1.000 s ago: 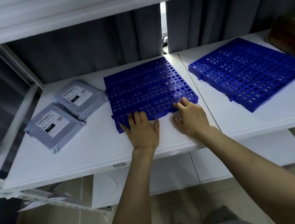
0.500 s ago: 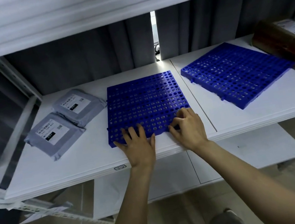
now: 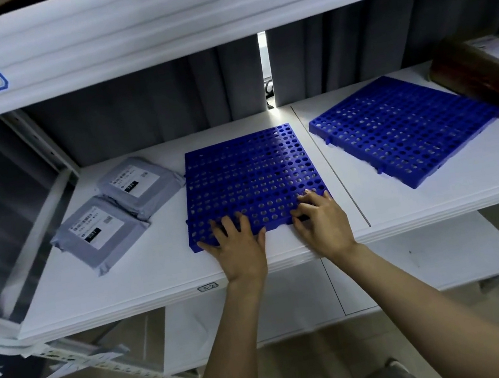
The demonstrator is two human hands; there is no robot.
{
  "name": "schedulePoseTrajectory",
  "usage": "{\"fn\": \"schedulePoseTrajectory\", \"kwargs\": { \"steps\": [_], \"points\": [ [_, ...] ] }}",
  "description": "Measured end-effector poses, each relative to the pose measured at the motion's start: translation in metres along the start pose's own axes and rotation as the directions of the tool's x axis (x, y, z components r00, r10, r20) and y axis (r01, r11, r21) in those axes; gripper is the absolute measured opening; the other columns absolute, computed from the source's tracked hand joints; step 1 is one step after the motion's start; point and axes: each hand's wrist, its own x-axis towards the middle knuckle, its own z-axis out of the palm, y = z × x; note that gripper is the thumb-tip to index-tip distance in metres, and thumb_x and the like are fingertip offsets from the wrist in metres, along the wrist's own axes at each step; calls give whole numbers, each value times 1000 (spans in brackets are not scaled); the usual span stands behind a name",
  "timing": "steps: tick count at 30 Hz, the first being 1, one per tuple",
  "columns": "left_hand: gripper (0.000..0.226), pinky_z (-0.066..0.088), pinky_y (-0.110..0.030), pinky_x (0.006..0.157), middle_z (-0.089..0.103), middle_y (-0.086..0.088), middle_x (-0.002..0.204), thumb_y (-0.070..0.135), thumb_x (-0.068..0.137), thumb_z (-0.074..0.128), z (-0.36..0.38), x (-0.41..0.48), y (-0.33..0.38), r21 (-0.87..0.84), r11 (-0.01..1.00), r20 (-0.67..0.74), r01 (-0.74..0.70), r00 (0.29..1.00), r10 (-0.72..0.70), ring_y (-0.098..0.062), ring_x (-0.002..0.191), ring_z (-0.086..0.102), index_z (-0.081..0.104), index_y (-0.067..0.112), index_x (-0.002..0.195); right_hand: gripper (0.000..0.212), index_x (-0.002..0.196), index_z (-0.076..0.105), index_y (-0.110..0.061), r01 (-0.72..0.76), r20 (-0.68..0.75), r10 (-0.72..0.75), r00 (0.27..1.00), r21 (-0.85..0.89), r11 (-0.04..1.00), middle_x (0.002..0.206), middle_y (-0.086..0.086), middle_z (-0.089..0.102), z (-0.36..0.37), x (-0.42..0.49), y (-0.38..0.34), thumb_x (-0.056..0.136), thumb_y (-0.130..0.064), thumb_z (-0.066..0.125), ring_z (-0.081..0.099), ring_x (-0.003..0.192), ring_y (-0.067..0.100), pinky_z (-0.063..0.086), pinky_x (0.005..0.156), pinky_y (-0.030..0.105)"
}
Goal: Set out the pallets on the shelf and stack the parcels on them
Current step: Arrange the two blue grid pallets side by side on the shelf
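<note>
- The left hand (image 3: pixel 238 246) lies flat with fingers spread on the near edge of the blue perforated pallet (image 3: pixel 249 175).
- The right hand (image 3: pixel 323 222) grips the near right corner of this pallet, with bent fingers on top and the thumb at the front edge.
- The pallet lies flat on the white shelf (image 3: pixel 145 282), near its front.
- Two grey parcels (image 3: pixel 100 230) lie just left of it.
- A second blue pallet (image 3: pixel 396 128) lies further right, and a brown box (image 3: pixel 487 76) overlaps its far corner.
</note>
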Motion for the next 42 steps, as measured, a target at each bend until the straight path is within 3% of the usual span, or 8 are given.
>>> {"fn": "schedulePoseTrajectory", "kwargs": {
  "steps": [7, 10, 17, 22, 29, 34, 37, 42],
  "points": [
    [62, 17, -69, 108, 33, -19, 144, 52, 96, 39, -3, -2, 2, -43, 999, 16, 3, 1000, -2, -39, 140, 22, 33, 14, 144, 9, 87, 72, -12, 26, 24, -27, 999, 11, 1000, 101, 2, 66, -1, 1, 4, 78, -16, 72, 63, 94, 26, 45, 100, 49],
    [63, 11, -65, 112, 24, -17, 149, 51, 98, 33, -6, -3, 4, -41, 999, 50, 12, 999, -10, -38, 143, 13, 22, 15, 148, 17, 96, 74, -12, 25, 75, -27, 997, 25, 999, 113, 5, 65, -4, -1, 6, 80, -15, 71, 60, 110, 28, 36, 110, 46],
    [60, 3, -61, 115, 12, -14, 157, 49, 99, 28, -20, -6, 38, -70, 998, 43, -6, 999, 9, -37, 145, 3, 18, 20, 150, 51, 136, 54, -22, 82, 295, -79, 952, 1, 997, 151, 2, 40, -31, -3, 17, 88, -31, 64, 26, 145, 23, 18, 119, 38],
    [62, 0, -59, 116, 6, -11, 160, 54, 98, 24, -24, -6, 85, -162, 986, 58, -38, 997, 48, -36, 146, -1, 12, 26, 152, 51, 132, 57, -17, 58, 151, -66, 986, 58, 997, 144, 6, 49, -52, 0, 40, 82, -22, 67, 35, 141, 29, 29, 115, 46],
    [60, -3, -55, 116, 6, -11, 160, 51, 99, 29, -38, -1, 171, -240, 944, 15, -227, 971, 237, -34, 147, -5, 20, 23, 151, 56, 139, 48, -14, -182, 50, 195, 980, -192, 964, 152, 9, 37, -108, 27, 118, 87, -25, 64, 23, 146, 28, 18, 119, 42],
    [57, 4, -48, 119, 12, -12, 159, 47, 100, 31, -33, -2, 229, -268, 909, -2, -320, 943, 331, -32, 147, 3, 23, 21, 150, 53, 138, 46, -10, -367, 64, 397, 916, -269, 890, 150, 16, 38, -142, 29, 191, 91, -33, 55, 27, 142, 35, 23, 115, 50],
    [59, 17, -46, 118, 15, -12, 159, 46, 99, 33, -24, -4, 260, -311, 874, 34, -375, 914, 404, -34, 145, 13, 21, 22, 151, 41, 131, 55, -14, -279, 65, 315, 947, -323, 905, 140, 12, 51, -150, 21, 214, 92, -27, 52, 44, 130, 35, 31, 107, 55],
    [62, 25, -47, 114, 10, -9, 159, 50, 97, 36, -8, -2, 297, -274, 864, 186, -422, 858, 478, -38, 141, 17, 16, 27, 151, 25, 92, 74, -12, -153, 30, 183, 983, -423, 893, 92, 10, 73, -160, 30, 218, 86, -22, 52, 64, 83, 31, 48, 74, 35]
  ]
}}
